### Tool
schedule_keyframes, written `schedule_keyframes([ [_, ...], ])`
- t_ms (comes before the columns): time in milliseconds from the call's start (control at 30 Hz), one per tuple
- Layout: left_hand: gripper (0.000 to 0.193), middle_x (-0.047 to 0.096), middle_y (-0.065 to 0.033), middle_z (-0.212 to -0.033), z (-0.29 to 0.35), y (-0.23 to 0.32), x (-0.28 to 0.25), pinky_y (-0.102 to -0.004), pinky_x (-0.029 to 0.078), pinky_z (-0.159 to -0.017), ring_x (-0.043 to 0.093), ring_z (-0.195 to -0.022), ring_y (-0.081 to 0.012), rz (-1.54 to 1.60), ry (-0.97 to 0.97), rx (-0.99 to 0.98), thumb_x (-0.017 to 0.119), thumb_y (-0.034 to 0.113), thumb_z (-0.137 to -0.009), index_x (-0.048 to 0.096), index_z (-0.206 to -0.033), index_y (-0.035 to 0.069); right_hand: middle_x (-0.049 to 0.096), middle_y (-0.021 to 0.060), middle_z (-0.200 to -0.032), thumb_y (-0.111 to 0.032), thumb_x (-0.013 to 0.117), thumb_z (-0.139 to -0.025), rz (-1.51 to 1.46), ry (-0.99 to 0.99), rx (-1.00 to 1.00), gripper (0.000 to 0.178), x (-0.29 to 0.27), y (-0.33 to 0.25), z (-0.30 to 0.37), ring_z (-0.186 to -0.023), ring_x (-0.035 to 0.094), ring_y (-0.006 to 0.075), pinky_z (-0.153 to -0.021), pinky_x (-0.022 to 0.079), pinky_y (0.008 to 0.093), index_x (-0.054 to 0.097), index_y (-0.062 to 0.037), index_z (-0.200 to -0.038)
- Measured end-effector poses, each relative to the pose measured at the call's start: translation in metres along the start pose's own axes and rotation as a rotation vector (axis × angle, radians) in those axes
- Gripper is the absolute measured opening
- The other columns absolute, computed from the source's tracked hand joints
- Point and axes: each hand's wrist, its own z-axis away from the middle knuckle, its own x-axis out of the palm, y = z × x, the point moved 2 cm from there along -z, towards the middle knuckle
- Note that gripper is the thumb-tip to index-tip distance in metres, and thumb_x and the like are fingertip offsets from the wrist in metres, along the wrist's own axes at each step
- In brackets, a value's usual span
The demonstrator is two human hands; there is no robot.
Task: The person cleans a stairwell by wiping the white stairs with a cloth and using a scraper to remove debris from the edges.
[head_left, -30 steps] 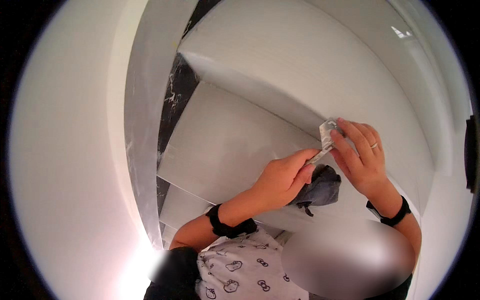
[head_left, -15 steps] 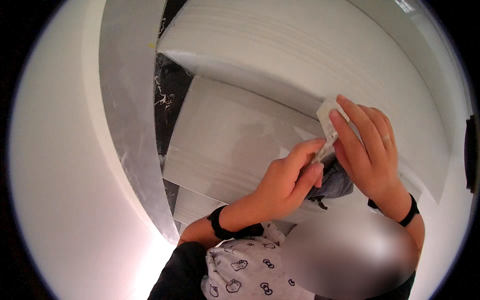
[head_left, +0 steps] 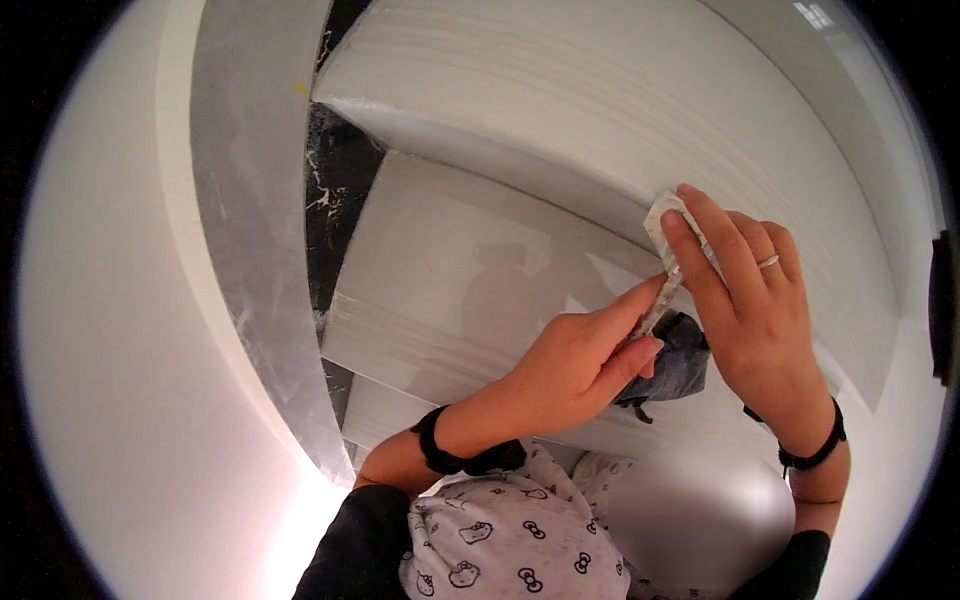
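A pale, flat, slab-like piece (head_left: 664,208) with rough, whitish edges is in my hands, just above the lower edge of the upper step. My left hand (head_left: 575,365) grips its narrow, speckled lower end between thumb and fingers. Against the upper part lie the bent fingers of my right hand (head_left: 750,290), with the index fingertip near the top corner. Whether this is one piece or two pressed together I cannot tell. Just below the hands sits a dark grey, crumpled cloth-like thing (head_left: 675,365) with a black strap end, partly hidden by my left hand.
Pale stone steps spread out before me: an upper tread (head_left: 560,90) and a lower one (head_left: 430,240). A black marbled strip (head_left: 335,190) and a grey band (head_left: 250,200) run along the left, beside a curved white wall (head_left: 110,280). More white panelling rises at the right.
My right hand has shifted slightly right and down the piece's side, and the piece has turned a little. The left hand has slid slightly right and keeps its grip.
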Motion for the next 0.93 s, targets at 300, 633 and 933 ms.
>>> schedule_keyframes([
  [300,0.053,0.064,-0.0042,-0.074,0.003,0.001,-0.009,-0.0230,0.045,-0.053,0.054,-0.054,-0.0083,-0.008,0.099,0.104,0.050,0.012,-0.095,0.030,-0.142,-0.002,0.053,0.0142,-0.125,-0.008,0.057,-0.072,-0.066,0.029,-0.026,0.046,-0.001,-0.001,-0.019,-0.100,0.055,0.0266,-0.085,0.043,0.0381,0.057,0.0043,-0.117],
  [633,0.049,0.063,-0.0036,-0.072,0.004,0.008,-0.013,-0.0226,0.045,-0.055,0.056,-0.059,-0.0087,-0.058,0.090,0.146,0.054,0.011,-0.094,0.039,-0.138,-0.003,0.054,0.0143,-0.123,-0.007,0.058,-0.071,-0.030,-0.039,-0.013,0.045,-0.007,-0.001,-0.020,-0.100,0.055,0.0263,-0.084,0.044,0.0375,0.057,0.0048,-0.114],
  [933,0.054,0.063,-0.0042,-0.080,0.003,-0.009,-0.005,-0.0259,0.050,-0.062,0.062,-0.069,-0.0127,0.030,0.143,-0.012,0.060,0.018,-0.093,0.039,-0.140,0.004,0.052,0.0146,-0.126,-0.003,0.059,-0.072,-0.026,-0.007,-0.033,0.045,0.002,-0.007,-0.019,-0.103,0.055,0.0285,-0.088,0.043,0.0410,0.057,0.0029,-0.117],
])
